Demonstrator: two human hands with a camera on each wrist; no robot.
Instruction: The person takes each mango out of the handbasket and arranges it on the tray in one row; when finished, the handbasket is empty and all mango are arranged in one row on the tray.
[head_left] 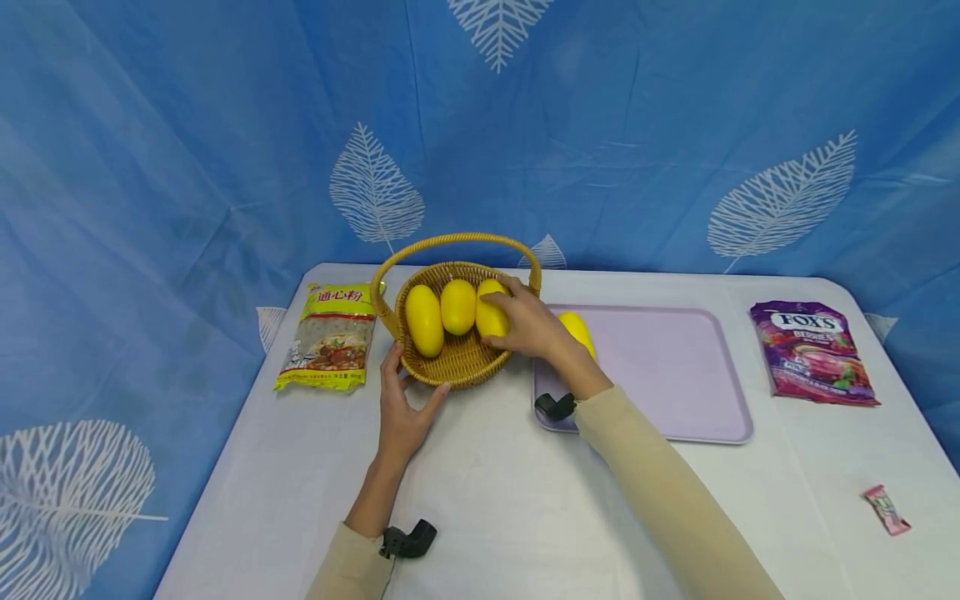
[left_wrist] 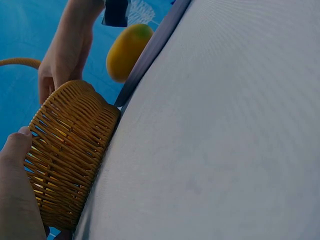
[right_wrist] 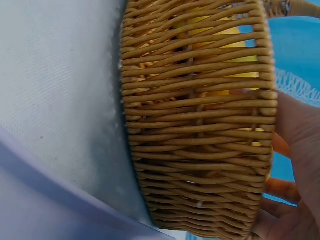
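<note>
Head: right hand grips fruit (3 in basket).

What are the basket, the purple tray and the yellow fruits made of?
The basket looks like wicker or plastic made to resemble it: slightly glossy brown strands cross over and under. The tray is probably smooth, hard plastic, with one even colour and a thin raised rim. The yellow fruits look smooth, but I can't tell whether they're real or pretend.
</note>
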